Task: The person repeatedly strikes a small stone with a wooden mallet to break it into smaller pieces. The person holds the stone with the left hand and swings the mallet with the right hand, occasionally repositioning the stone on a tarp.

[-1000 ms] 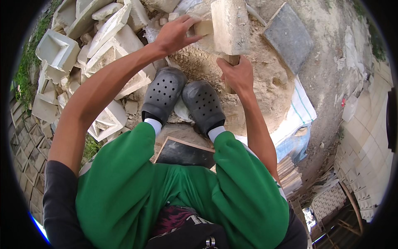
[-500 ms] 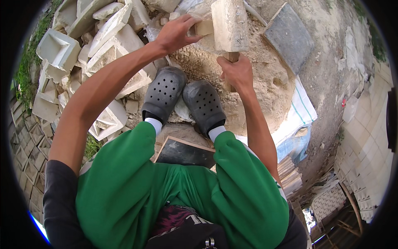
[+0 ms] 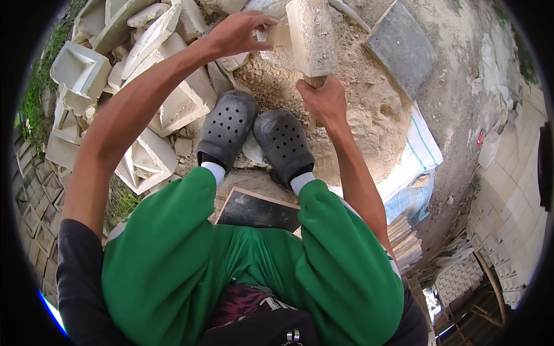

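Observation:
My right hand (image 3: 324,99) is wrapped around the short handle of a wooden mallet (image 3: 313,39). The mallet's thick, pale, dusty head points away from me. To its left, my left hand (image 3: 239,34) has its thumb and fingers curled about the near end of a pale broken chunk (image 3: 281,36). The mallet head stands right beside that chunk and hides its right end. Beneath both lies a heap of crumbled, sandy material (image 3: 271,81).
Broken pale cast blocks (image 3: 167,81) pile up on the left. A grey square slab (image 3: 402,49) lies at the far right, above a white woven sack (image 3: 412,144). My grey clogs (image 3: 228,124) stand at the heap's near edge, with a dark framed board (image 3: 259,210) nearer me.
The mallet and my right hand have shifted slightly left and tilted a little. My left hand has moved a bit left and away from me, still at the chunk.

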